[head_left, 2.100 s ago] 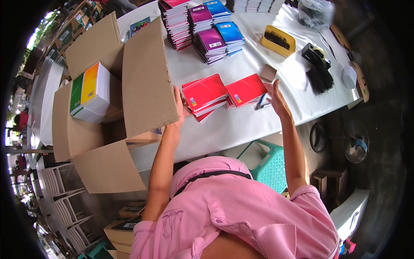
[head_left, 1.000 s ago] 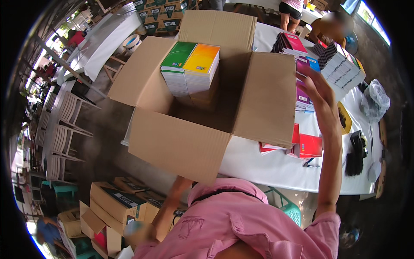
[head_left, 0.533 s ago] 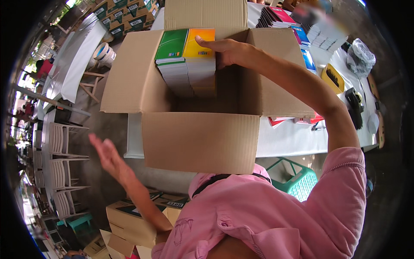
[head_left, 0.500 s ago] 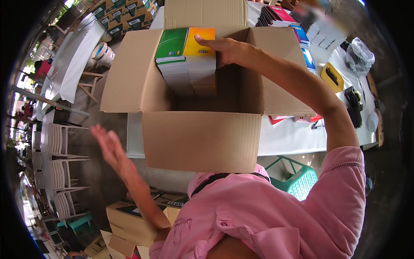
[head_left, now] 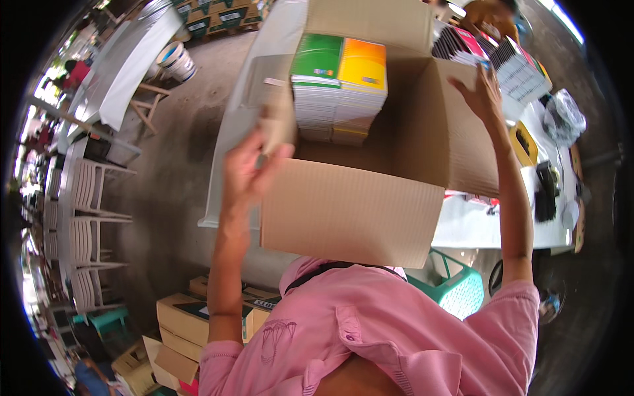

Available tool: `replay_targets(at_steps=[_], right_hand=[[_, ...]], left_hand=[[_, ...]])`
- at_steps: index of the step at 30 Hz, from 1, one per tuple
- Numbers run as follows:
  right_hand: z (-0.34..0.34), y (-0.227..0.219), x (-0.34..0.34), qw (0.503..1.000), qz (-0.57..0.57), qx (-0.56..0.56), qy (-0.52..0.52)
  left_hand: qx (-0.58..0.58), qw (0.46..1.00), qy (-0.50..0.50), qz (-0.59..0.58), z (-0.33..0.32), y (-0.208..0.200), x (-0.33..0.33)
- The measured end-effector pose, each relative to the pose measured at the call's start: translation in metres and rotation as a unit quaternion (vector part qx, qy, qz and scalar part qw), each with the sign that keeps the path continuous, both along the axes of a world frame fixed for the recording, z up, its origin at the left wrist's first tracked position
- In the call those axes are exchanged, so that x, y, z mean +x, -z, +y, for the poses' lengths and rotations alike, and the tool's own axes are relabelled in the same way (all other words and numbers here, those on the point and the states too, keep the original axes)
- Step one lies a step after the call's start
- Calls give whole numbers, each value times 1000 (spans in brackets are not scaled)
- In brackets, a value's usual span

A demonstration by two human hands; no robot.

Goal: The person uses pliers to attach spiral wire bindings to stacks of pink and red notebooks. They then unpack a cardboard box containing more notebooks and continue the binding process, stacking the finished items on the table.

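Observation:
An open cardboard box (head_left: 353, 214) stands on the table in front of me, its flaps folded out. Inside, toward the far left, two stacks of spiral notebooks rise side by side: one topped by a green notebook (head_left: 317, 58), the other by a yellow notebook (head_left: 362, 63). My left hand (head_left: 247, 168), blurred, is at the box's left flap (head_left: 281, 119) with thumb and fingers apart; the flap is tilted up and smeared by motion. Over the outer edge of the right flap (head_left: 465, 132), my right hand (head_left: 482, 98) has its fingers spread and holds nothing.
More notebook stacks (head_left: 518, 69), a yellow tray (head_left: 523, 143) and a clear plastic bag (head_left: 563, 119) lie on the white table (head_left: 462, 228) at right. A green stool (head_left: 456, 290) stands beneath. Cartons (head_left: 181, 323) sit low at left, stacked white chairs (head_left: 92, 191) beyond.
My right hand has left the yellow notebook and moved right to the right flap. My left hand has come up to the left flap, which is now raised. The view has shifted.

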State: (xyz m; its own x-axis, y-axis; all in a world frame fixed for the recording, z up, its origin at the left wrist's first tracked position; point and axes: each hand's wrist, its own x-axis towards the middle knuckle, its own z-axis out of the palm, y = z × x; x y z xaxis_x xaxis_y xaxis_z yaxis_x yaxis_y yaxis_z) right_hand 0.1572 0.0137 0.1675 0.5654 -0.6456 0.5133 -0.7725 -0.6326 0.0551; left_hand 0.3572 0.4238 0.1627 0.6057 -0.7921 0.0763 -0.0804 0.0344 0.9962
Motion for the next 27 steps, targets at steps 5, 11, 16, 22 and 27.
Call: replay_targets(at_steps=[5,11,16,22,27], right_hand=[[0,48,-40,893,-130,428,-55],[10,62,-37,734,-207,630,-147],[45,46,-16,641,-238,708,-179],[45,76,7,837,-148,69,-523],[41,88,6,705,-252,446,-490]], left_hand=[[77,832,55,-547,-42,13,-14],[118,947,-128,-271,-34,25,14],[139,910,-101,-378,-27,25,16],[77,928,-95,-351,-31,26,19],[15,931,-93,-353,-35,26,22]])
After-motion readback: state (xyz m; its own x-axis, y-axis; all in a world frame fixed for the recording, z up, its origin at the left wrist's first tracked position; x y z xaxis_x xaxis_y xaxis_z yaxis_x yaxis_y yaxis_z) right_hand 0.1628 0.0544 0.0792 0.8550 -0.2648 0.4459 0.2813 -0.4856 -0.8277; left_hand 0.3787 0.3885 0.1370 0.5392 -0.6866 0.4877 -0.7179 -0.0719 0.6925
